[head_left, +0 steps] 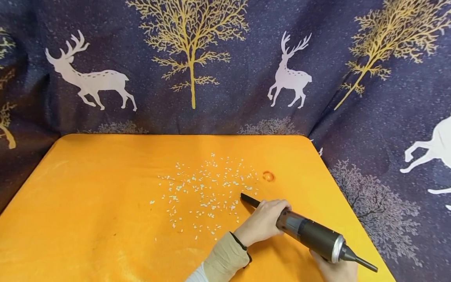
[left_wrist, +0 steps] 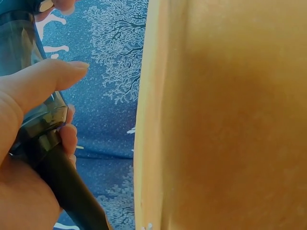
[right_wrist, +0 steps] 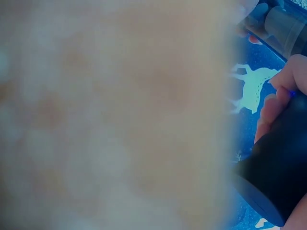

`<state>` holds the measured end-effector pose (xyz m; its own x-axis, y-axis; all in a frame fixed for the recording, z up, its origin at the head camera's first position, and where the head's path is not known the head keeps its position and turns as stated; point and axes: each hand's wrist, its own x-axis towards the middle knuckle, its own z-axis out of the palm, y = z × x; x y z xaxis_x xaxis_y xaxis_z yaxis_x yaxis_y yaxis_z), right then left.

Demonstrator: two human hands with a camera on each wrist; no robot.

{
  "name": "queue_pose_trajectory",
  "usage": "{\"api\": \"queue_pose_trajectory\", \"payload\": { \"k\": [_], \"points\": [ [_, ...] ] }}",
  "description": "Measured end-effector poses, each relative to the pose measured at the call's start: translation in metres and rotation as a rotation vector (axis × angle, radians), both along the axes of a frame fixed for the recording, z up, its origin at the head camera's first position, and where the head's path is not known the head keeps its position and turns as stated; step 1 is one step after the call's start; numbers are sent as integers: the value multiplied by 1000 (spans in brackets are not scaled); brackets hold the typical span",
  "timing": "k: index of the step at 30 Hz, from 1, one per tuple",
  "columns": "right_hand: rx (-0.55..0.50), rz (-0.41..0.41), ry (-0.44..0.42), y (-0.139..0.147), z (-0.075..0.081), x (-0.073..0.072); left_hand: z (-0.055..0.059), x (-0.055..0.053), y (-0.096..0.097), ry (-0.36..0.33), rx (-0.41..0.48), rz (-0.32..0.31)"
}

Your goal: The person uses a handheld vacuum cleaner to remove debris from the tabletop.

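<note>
Your left hand (head_left: 262,221) grips the vacuum's (head_left: 318,237) neck (left_wrist: 44,145), right hand (head_left: 336,269) its near-right handle (right_wrist: 283,153) — probably light, stiff, slick — hold both there.

From here, the hand vacuum (head_left: 318,237) looks like hard black plastic, smooth and mostly dull. Its see-through cup (head_left: 291,223) is shiny, dark plastic. The silver ring (head_left: 338,248) near its right end is shiny like metal, and the pointy spout (head_left: 359,263) there is dull plastic. The yellow table top (head_left: 88,188) looks smooth, with a soft shine. The white bits (head_left: 211,215) look like paper. The far curtain (head_left: 229,90) is dull cloth, and the near tan cuff (head_left: 225,256) looks like cloth too.
</note>
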<state>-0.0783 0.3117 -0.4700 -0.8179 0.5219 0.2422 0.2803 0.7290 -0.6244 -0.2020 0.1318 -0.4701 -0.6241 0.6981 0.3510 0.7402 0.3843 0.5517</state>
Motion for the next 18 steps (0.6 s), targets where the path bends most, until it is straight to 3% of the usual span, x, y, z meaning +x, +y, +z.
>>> {"api": "queue_pose_trajectory", "payload": {
  "k": [7, 13, 18],
  "points": [
    [27, 12, -67, -1, 4, -1, -2, -2, -1, -14, 20, -1],
    [56, 55, -52, -2, 4, -3, -2, -4, -3, 2, 37, -3],
    [59, 34, -55, -4, 2, -5, -2, -5, -3, -14, 23, 1]
  ]
}}
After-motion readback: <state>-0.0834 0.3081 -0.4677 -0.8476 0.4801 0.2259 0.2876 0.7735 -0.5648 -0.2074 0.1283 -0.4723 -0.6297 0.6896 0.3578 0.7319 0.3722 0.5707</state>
